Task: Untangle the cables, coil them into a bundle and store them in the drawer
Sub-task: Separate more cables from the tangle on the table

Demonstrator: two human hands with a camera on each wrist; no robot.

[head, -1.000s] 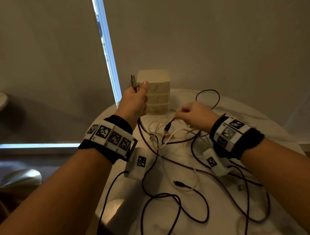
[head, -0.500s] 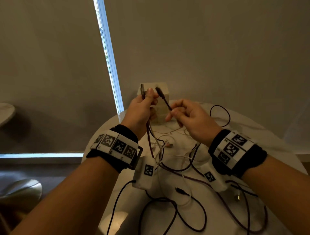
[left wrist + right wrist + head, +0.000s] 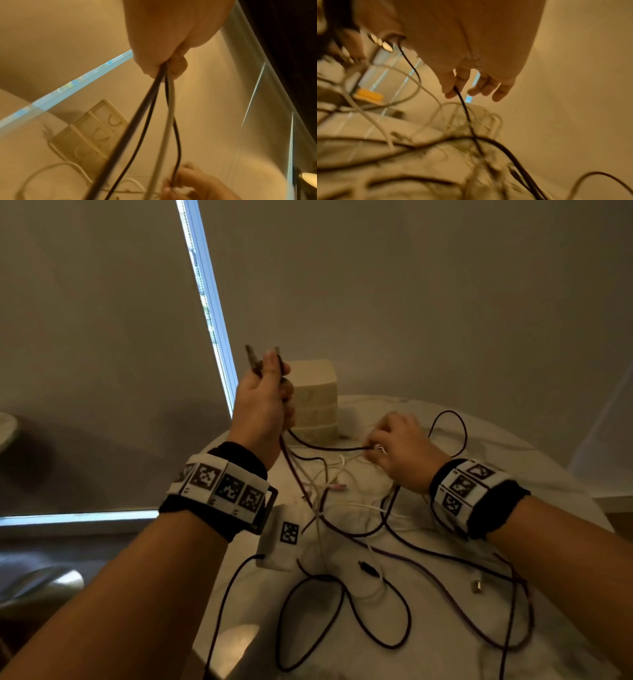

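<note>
Dark and white cables (image 3: 346, 587) lie tangled on a round white table (image 3: 555, 501). My left hand (image 3: 263, 398) is raised beside the cream drawer unit (image 3: 315, 398) and grips several cable ends, two plugs (image 3: 251, 359) sticking up above the thumb. In the left wrist view the left hand (image 3: 164, 67) clasps dark and white cables (image 3: 150, 108) that hang down. My right hand (image 3: 400, 446) is low over the table and pinches a thin dark cable (image 3: 329, 447) stretched from the left hand. In the right wrist view that thin dark cable (image 3: 462, 100) runs out past the right hand's fingertips (image 3: 450, 94).
The drawer unit (image 3: 96, 129) has three shut drawers. A loose black plug (image 3: 366, 568) and a metal plug (image 3: 478, 585) lie on the table near me. A white wrist-camera box (image 3: 286, 539) hangs under my left wrist. The table edge (image 3: 219, 594) drops off at left.
My right hand passed the dark plug to the left hand and moved down and right along the dark cable. The left hand rose with the cable ends.
</note>
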